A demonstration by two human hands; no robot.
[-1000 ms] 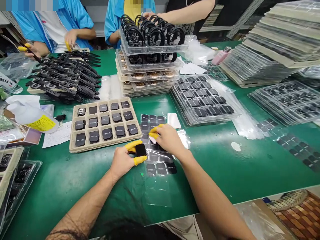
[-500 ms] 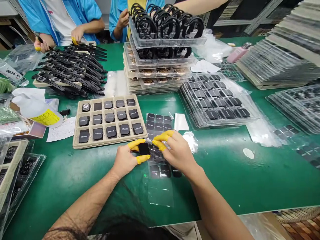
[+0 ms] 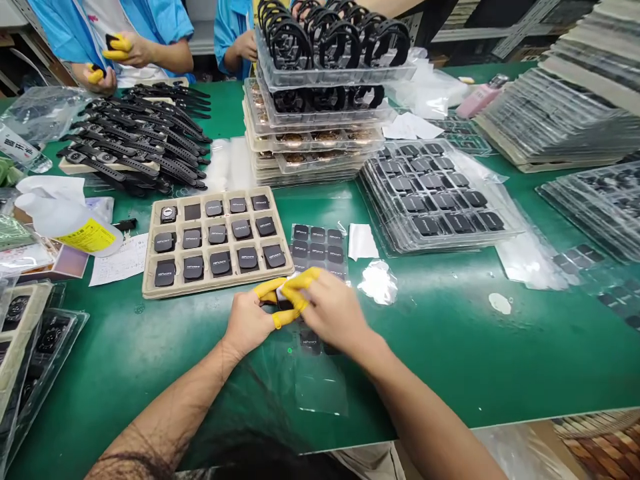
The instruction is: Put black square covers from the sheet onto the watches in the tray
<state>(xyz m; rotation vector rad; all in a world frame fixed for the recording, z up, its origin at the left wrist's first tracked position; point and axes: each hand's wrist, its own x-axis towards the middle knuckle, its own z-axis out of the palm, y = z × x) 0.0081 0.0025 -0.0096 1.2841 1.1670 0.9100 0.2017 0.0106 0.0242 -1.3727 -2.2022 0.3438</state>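
Note:
My left hand (image 3: 249,319), with yellow finger cots, grips a small dark square watch case (image 3: 284,304) by its edges. Over its face, my right hand (image 3: 334,312) has closed, yellow-tipped fingers pressed together. A whitish bit shows at those fingertips, too blurred and covered to name. Under the hands lies a clear sheet of black square stickers (image 3: 317,251) with pale lettering, partly hidden by my right hand. Just beyond my left hand, a beige tray (image 3: 220,287) holds several black squares in its compartments; one pocket in the back row has no such piece.
Black watches with straps (image 3: 143,133) lie piled at the back left, near a co-worker's hands (image 3: 123,50). Tall stacked trays (image 3: 320,120) stand at the back. Clear trays (image 3: 435,187) sit right of them. A white bottle (image 3: 70,220) leans at left.
My right hand has moved left from over the sticker sheet onto the watch case, covering most of it. My left hand stays put. The co-worker's hands at upper left have risen from the straps.

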